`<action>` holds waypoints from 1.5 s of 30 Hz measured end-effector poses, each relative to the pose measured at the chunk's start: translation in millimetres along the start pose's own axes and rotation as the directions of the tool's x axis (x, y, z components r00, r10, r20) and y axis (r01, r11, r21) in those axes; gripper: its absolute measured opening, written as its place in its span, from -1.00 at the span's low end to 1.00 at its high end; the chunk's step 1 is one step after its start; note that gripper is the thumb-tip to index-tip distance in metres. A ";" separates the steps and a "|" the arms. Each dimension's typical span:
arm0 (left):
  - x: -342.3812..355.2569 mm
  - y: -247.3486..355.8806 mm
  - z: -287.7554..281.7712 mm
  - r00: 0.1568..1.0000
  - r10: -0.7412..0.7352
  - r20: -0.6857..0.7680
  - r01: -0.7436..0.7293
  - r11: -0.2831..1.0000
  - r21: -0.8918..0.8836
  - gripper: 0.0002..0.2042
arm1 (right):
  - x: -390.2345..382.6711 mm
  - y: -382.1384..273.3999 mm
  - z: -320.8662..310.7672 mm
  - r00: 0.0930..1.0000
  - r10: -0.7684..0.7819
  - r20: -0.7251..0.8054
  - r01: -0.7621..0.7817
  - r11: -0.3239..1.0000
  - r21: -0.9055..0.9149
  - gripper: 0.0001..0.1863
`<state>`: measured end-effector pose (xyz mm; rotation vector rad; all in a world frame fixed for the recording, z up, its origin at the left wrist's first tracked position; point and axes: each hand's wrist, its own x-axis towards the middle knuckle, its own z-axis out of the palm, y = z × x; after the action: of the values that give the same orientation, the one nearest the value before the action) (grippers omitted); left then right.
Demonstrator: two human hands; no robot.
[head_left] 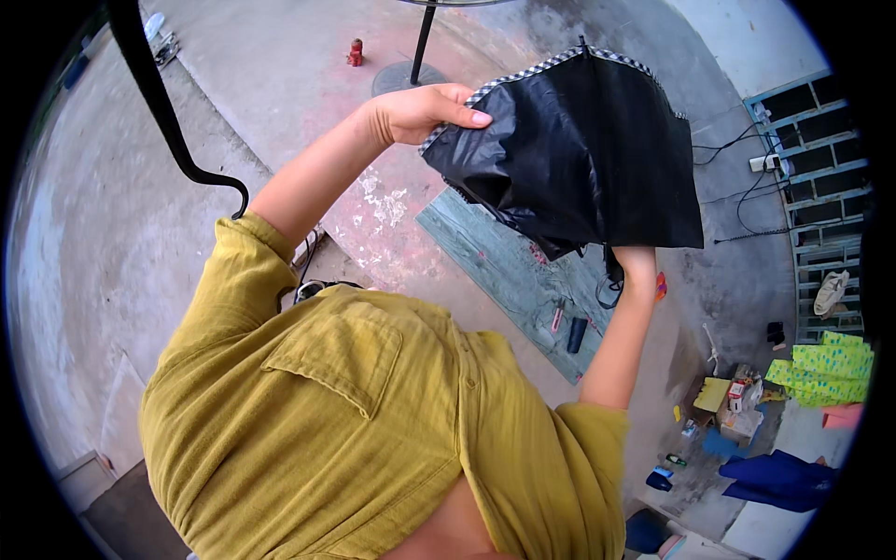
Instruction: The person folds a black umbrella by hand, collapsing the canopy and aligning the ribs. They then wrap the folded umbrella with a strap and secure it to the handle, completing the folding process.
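A folding umbrella point(551, 149), glossy black with a black-and-white checked trim, is held up in front of me, its cloth loose and partly folded. My left hand point(431, 110) is closed on its left edge, thumb pressed on the black cloth. Under the lower right part of the umbrella is my right hand point(637, 260); only the back of it and the wrist show. The cloth hides its fingers, so their grip cannot be told. A thin dark strap point(609, 294) dangles beside that wrist.
Below lies a grey-green board point(523, 280) with a dark cylinder point(578, 334) and a pink-handled tool point(557, 317) on it. A round stand base point(409, 78) and a small red object point(356, 52) are farther off. Cluttered boxes point(737, 411) and a metal grille point(821, 187) stand right.
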<state>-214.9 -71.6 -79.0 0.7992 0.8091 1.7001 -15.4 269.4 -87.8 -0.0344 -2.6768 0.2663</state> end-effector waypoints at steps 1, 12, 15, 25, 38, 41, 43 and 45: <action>7.7 -0.6 6.5 0.974 0.016 -0.228 0.042 0.967 0.250 -0.63 | 0.3 2.4 3.1 1.000 -0.003 -0.012 0.002 1.000 -0.017 -0.55; -9.1 -64.6 84.2 0.426 0.856 -0.292 -0.257 0.424 0.868 -0.64 | 23.5 -15.4 31.5 0.965 0.261 -0.010 -0.248 0.929 0.274 -0.58; -3.1 -63.4 88.8 0.489 0.737 -0.467 -0.035 0.552 0.833 -0.64 | 25.9 -42.5 33.2 0.976 0.063 -0.207 -0.068 0.998 -0.017 -0.58; -13.3 -99.1 125.6 0.857 0.315 -0.408 -0.227 0.941 0.249 -0.77 | 38.6 -45.8 73.4 0.941 0.043 -0.336 -0.086 0.990 -0.114 -0.49; -6.6 -78.0 33.1 0.581 0.265 -0.769 -0.180 0.964 0.195 -0.46 | 9.8 -50.6 67.4 0.910 -0.049 -0.411 0.004 0.994 -0.109 -0.49; 6.1 -80.4 13.3 0.616 0.155 -0.772 -0.025 0.984 0.178 -0.38 | 2.9 -53.7 64.9 0.904 -0.070 -0.421 0.033 0.995 -0.096 -0.50; 9.3 -86.6 0.1 0.673 0.000 -0.739 0.010 1.000 0.009 -0.40 | 2.8 -54.9 64.7 0.901 -0.079 -0.426 0.044 0.995 -0.091 -0.51; 14.2 -93.6 3.6 0.652 -0.033 -0.758 -0.010 0.999 -0.052 -0.48 | 1.3 -55.8 61.9 0.900 -0.084 -0.427 0.055 0.995 -0.081 -0.51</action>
<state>-167.1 -36.0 -152.7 -0.0220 1.3194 2.0477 -42.5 203.5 -131.1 -0.0157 -2.2388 0.1264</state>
